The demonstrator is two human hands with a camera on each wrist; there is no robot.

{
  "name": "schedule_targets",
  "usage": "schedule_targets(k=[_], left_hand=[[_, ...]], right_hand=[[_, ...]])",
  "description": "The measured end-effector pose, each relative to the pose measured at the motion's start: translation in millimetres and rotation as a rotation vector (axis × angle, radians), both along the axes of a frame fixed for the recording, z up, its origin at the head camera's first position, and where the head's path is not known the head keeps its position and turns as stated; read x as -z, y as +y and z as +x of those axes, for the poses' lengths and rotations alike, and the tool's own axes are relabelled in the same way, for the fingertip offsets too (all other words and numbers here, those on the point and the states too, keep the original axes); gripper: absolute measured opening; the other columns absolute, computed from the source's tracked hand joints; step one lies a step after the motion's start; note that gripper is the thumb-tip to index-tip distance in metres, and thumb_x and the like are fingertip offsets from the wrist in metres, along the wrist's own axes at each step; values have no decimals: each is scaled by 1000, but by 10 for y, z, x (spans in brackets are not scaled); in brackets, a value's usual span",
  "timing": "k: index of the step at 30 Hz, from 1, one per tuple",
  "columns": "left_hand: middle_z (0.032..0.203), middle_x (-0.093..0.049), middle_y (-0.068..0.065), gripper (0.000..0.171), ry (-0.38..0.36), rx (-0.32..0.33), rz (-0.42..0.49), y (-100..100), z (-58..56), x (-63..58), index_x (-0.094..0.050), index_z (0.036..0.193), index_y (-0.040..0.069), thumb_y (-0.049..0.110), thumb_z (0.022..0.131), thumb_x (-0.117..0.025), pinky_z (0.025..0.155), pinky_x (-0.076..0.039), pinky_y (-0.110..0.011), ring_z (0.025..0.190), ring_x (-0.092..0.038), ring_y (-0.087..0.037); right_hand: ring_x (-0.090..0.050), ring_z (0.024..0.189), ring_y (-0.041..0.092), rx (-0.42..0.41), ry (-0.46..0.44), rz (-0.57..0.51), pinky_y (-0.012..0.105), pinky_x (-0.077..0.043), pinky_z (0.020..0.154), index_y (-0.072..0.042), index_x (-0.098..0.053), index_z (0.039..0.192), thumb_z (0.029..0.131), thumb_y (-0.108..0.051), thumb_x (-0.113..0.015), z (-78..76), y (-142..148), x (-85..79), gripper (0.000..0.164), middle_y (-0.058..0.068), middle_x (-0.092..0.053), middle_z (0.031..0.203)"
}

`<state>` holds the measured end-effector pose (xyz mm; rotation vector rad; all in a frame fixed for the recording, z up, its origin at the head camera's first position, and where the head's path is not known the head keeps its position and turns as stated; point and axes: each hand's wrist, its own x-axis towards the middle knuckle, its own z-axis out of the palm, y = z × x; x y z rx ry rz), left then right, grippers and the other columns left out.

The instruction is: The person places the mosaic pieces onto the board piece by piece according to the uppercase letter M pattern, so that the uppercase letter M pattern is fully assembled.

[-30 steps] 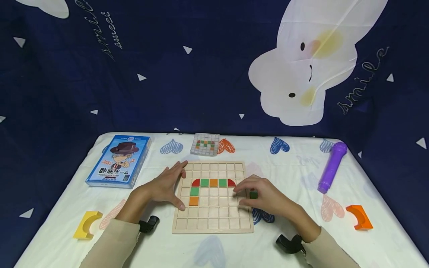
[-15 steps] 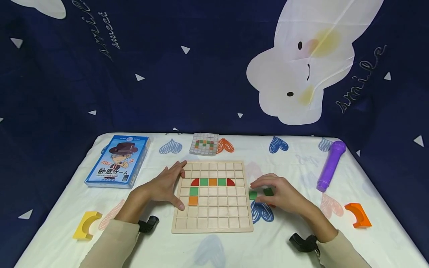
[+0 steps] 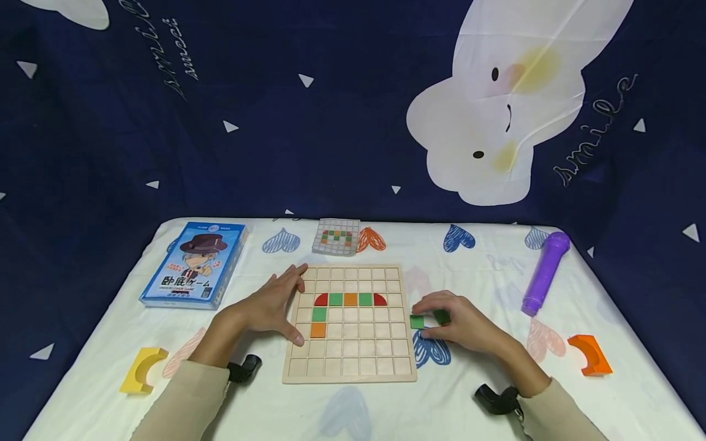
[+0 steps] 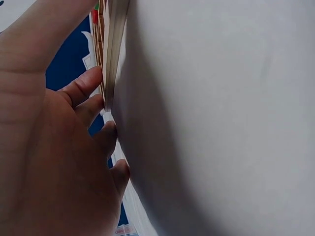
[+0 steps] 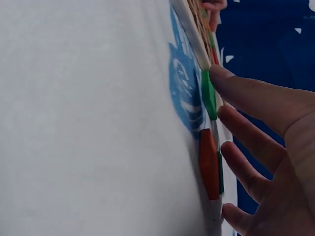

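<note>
A wooden grid board (image 3: 350,367) lies mid-table. One row bears a red rounded tile (image 3: 322,300), green, orange and green tiles, then another red rounded tile (image 3: 379,299); a green tile (image 3: 318,314) and an orange tile (image 3: 317,330) sit below its left end. My left hand (image 3: 270,306) rests along the board's left edge, thumb and fingers spread. Right of the board, my right hand (image 3: 460,318) hovers with thumb and forefinger apart about a loose green tile (image 3: 417,322). Another green tile (image 3: 441,316) is partly under that hand. The right wrist view also shows an orange tile (image 5: 209,164).
A small pattern card (image 3: 336,237) lies behind the board. A blue game box (image 3: 194,266) is at the back left, a purple microphone-shaped toy (image 3: 546,274) at the back right. A yellow arch block (image 3: 143,371) and an orange arch block (image 3: 591,355) flank the forearms.
My right hand has moved right, off the board's right side to the loose tiles, and has barely shifted in the last half second. My left hand stays on the board.
</note>
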<state>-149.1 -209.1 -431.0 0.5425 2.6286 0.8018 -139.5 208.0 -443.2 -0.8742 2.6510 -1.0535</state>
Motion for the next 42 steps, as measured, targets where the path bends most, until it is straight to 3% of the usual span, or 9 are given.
schedule_targets(k=[8,23,30,37,42], left_hand=[[172,-14,-18,94,1,-2,0,-7,0,-1,-46,115,12,54,49,-99,128,-6,-68,161,-7,-44],[172,-16,-19,97,13,5,-4,0,3,17,-46,119,11,54,50,-99,127,-7,-70,160,-8,-45],[170,-21,-17,118,4,0,-4,11,-5,22,-40,139,7,55,49,-98,128,-6,-69,161,-6,-43],[172,-15,-18,99,2,5,-3,-7,3,20,-46,122,10,56,51,-98,127,-6,-70,161,-5,-45],[167,-28,-18,115,3,6,2,-3,8,10,-40,138,6,55,51,-98,127,-6,-70,161,-6,-44]], right_hand=[[-63,119,19,-8,46,21,39,-51,105,-25,-75,113,78,-22,-88,-3,-11,27,37,-9,-74,118],[-63,112,13,-7,71,39,33,-53,100,-24,-76,109,78,-20,-88,0,-27,44,33,-11,-74,111],[-64,110,12,-11,102,27,32,-54,99,-23,-77,107,77,-20,-88,0,-21,54,32,-11,-75,109],[-64,111,14,0,92,48,35,-54,100,-24,-77,108,79,-21,-87,-13,-44,45,31,-10,-75,110],[-65,110,13,10,70,61,35,-54,100,-24,-77,108,80,-19,-86,-13,-50,30,30,-10,-75,110]])
